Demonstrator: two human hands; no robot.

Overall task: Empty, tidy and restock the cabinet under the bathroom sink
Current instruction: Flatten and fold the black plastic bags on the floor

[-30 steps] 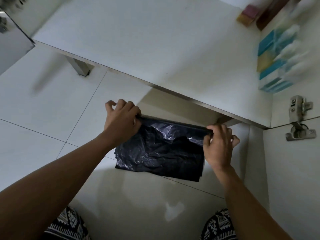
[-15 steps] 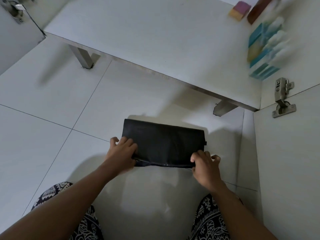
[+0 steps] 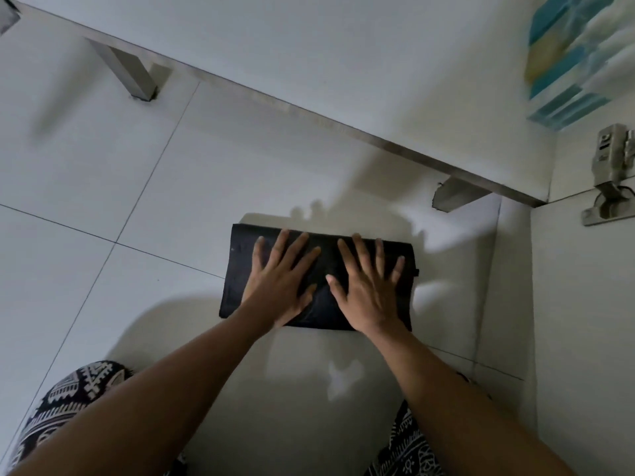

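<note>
The head camera looks down. A black bag (image 3: 240,266) lies flat on the floor (image 3: 103,166), folded into a neat long shape. It sits in front of the cabinet (image 3: 309,46), over to the right, not inside it.

Both hands rest on top of the bag. The left hand (image 3: 280,280) covers the middle-left part and the right hand (image 3: 367,286) covers the right part. The fingers (image 3: 280,245) of both hands are straight and spread wide apart. They press flat on the bag and do not pinch or curl round anything. The two thumbs point at each other and come close in the middle. A strip of bag shows to the left of the left hand, and a thin bit shows past the right hand.

The floor is made of big pale tiles with thin dark lines between them. The cabinet stands on short metal legs: the left leg (image 3: 134,73) is far off to the left, and the right leg (image 3: 450,197) is just behind the bag. The cabinet's bottom board is white. At its far right stands a blue and yellow pack (image 3: 567,63) — too blurry to read. A metal hinge (image 3: 611,173) sits on the right, where the white door (image 3: 584,304) joins the cabinet. At the bottom of the view, black and white patterned trousers (image 3: 68,400) show under both arms.
</note>
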